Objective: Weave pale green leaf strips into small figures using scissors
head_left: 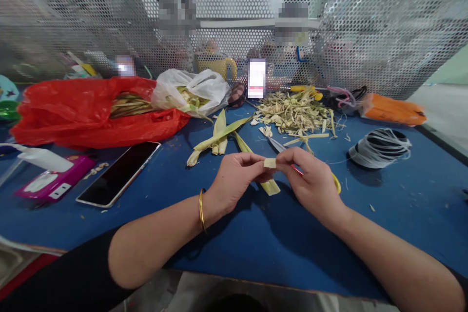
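Note:
Between the fingertips of my left hand (236,175) and my right hand (309,178), a short pale strip of dried leaf (269,163) is pinched from both sides, just above the table. Both hands are closed on it. Below my fingers lies a longer yellow-green leaf piece (271,186), partly hidden by my left hand. Scissors (275,144) lie behind and under my right hand; a yellow part of the handle shows to its right. Several yellow-green leaves (219,139) lie crossed a little farther back.
A heap of leaf scraps (296,112) stands at the back, near a lit phone (256,78). To the right are a spool of clear thread (380,148) and an orange packet (393,109). At left lie a red bag (73,107), a dark phone (120,173) and a purple power strip (54,180). Perforated metal screens the back.

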The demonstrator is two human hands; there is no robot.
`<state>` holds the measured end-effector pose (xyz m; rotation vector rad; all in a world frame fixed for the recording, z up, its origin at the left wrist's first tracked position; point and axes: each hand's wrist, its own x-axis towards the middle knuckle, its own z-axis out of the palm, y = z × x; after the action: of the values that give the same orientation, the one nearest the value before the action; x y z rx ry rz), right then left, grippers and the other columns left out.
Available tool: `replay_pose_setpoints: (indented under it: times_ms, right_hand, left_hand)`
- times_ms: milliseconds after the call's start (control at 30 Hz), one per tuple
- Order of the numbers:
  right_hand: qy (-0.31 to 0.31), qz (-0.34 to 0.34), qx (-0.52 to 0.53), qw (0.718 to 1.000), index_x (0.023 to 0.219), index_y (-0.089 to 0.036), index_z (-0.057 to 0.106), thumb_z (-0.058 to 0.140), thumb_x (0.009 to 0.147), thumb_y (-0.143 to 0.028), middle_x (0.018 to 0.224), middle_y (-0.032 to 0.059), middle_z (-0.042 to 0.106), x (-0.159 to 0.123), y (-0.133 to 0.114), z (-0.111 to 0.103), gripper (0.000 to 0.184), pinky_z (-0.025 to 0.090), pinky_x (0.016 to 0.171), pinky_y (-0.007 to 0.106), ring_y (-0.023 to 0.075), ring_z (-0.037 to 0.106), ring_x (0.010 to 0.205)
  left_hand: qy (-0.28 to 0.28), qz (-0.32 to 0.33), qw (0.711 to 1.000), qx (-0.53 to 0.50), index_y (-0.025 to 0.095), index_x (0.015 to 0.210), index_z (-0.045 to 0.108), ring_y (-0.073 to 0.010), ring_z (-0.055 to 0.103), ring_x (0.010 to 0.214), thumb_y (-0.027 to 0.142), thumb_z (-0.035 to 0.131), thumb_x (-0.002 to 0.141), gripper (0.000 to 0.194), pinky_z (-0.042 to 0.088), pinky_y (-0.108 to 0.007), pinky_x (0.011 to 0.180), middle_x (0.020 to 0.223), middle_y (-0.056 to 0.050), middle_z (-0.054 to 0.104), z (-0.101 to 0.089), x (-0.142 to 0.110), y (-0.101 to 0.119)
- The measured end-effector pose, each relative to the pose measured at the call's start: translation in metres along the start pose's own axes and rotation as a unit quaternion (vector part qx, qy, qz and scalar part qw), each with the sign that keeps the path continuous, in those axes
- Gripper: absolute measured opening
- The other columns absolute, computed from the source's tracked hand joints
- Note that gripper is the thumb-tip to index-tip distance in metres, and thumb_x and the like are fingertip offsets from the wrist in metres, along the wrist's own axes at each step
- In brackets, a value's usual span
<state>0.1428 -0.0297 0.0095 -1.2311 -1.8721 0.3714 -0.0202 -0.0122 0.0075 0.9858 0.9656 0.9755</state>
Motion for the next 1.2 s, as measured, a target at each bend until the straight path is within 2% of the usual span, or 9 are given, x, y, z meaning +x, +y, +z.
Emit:
replay_pose_setpoints:
  times_ms: [100,333,400,567,667,833,1033,1200]
  right_hand:
    - [0.014,0.048,0.007,0.999,0.076,-0.020,0.059,0.056,0.084,-0.017,0.070,-0.0003,0.064,-0.0001,-0.0021,-0.0004,0.010,0.042,0.058,0.023,0.0137,0.057,0.065]
    - [0.029,0.066,0.025,0.997,0.074,-0.021,0.058,0.057,0.081,-0.017,0.064,-0.0027,0.060,-0.0006,-0.0032,0.0006,0.008,0.041,0.056,0.022,0.0120,0.053,0.060]
    - [0.028,0.052,0.035,0.998,0.077,-0.021,0.059,0.059,0.083,-0.018,0.067,-0.0025,0.062,-0.0003,-0.0022,0.0008,0.007,0.043,0.059,0.023,0.0124,0.055,0.063]
    - [0.008,-0.055,0.008,0.998,0.087,-0.023,0.063,0.056,0.088,-0.016,0.080,-0.0001,0.066,-0.0003,0.0023,0.0009,0.010,0.046,0.069,0.024,0.0143,0.062,0.075]
    - [0.015,-0.062,-0.010,0.998,0.084,-0.023,0.063,0.055,0.088,-0.016,0.079,-0.0003,0.066,-0.0003,0.0034,0.0009,0.011,0.046,0.068,0.025,0.0146,0.063,0.074]
    - [0.009,-0.043,-0.014,0.999,0.079,-0.021,0.061,0.057,0.087,-0.016,0.076,0.0000,0.065,-0.0007,0.0013,0.0007,0.010,0.045,0.066,0.024,0.0143,0.062,0.072]
    - [0.022,0.038,0.015,0.999,0.076,-0.020,0.060,0.060,0.083,-0.017,0.069,-0.0015,0.064,-0.0019,-0.0026,0.0006,0.008,0.042,0.059,0.023,0.0128,0.058,0.063]
    - [0.031,0.080,0.066,0.994,0.078,-0.020,0.055,0.059,0.081,-0.014,0.065,-0.0031,0.061,-0.0016,-0.0036,0.0017,0.008,0.042,0.058,0.023,0.0118,0.057,0.061]
  left_hand:
    - [0.001,0.020,1.000,0.022,0.014,0.074,0.074,-0.0138,0.064,0.063,0.032,0.078,0.065,0.021,0.053,-0.027,0.069,0.069,-0.004,0.070,0.0002,-0.0007,-0.0009]
    - [0.004,0.037,0.998,0.057,0.015,0.073,0.073,-0.0130,0.063,0.062,0.032,0.079,0.064,0.020,0.052,-0.025,0.066,0.069,-0.003,0.070,0.0007,-0.0003,-0.0025]
    - [-0.001,0.023,0.999,0.037,0.015,0.072,0.072,-0.0128,0.063,0.061,0.034,0.079,0.064,0.022,0.052,-0.025,0.065,0.067,-0.003,0.069,0.0003,0.0002,-0.0015]
    - [-0.027,-0.021,0.999,-0.013,0.013,0.069,0.069,-0.0122,0.062,0.060,0.033,0.077,0.067,0.021,0.051,-0.025,0.065,0.065,-0.004,0.067,-0.0026,0.0007,0.0001]
    - [-0.029,-0.028,0.999,-0.017,0.013,0.070,0.069,-0.0122,0.063,0.062,0.030,0.076,0.068,0.018,0.051,-0.025,0.066,0.066,-0.004,0.068,-0.0032,0.0006,-0.0002]
    - [-0.011,0.000,1.000,-0.022,0.012,0.073,0.070,-0.0117,0.064,0.062,0.026,0.078,0.066,0.017,0.052,-0.024,0.067,0.067,-0.002,0.068,-0.0019,0.0003,0.0001]
    - [-0.011,0.051,0.999,0.015,0.013,0.073,0.070,-0.0116,0.064,0.062,0.028,0.076,0.068,0.017,0.053,-0.024,0.066,0.067,-0.001,0.069,0.0005,-0.0012,-0.0008]
    - [-0.005,0.083,0.996,0.045,0.014,0.074,0.070,-0.0121,0.066,0.064,0.020,0.073,0.069,0.008,0.054,-0.024,0.067,0.069,0.000,0.070,0.0011,-0.0028,-0.0024]
